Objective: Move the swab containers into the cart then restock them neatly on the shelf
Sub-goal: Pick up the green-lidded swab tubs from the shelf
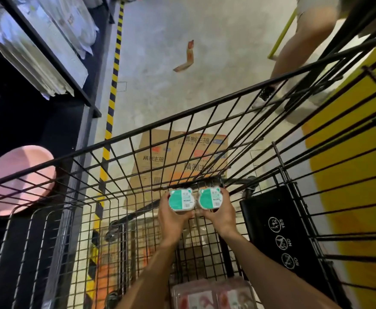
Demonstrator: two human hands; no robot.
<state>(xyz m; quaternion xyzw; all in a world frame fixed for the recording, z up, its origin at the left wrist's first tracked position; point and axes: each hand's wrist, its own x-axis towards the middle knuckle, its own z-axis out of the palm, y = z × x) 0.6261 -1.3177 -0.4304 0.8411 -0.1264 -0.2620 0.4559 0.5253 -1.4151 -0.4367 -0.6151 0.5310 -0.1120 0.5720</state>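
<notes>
Now both hands are reaching deep inside the wire cart (138, 139). Left grip (173, 216) is curling around one green-lidded swab container (180, 200); right grip (219, 214) is holding a second swab container (210, 199) just beside it, lids nearly touching.

Showed up as two bare forearms ending in a left hand (173, 221) and a right hand (221, 216). Wore no sleeves as far up as could be seen, no gloves, no watch or rings visible either. Kept short, plain fingernails.
</notes>
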